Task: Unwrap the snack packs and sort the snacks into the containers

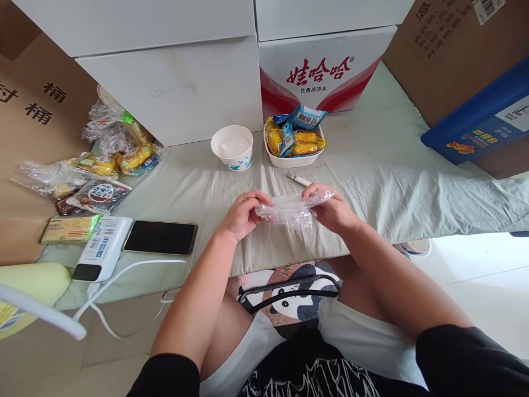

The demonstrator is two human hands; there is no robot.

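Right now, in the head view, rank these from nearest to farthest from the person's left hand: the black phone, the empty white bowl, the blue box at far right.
1. The black phone lies just left of the left hand, slightly nearer the person.
2. The empty white bowl stands behind the hand, a bit farther off.
3. The blue box leans at the far right, clearly farthest.

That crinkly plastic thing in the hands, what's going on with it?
A person is sitting at a table covered with a pale green cloth. Both hands are gripping a crumpled clear plastic bag, the left hand at one end and the right hand at the other, just above the cloth. Behind it stand an empty paper bowl and a white tub full of wrapped snacks. A dark phone lies to the left.
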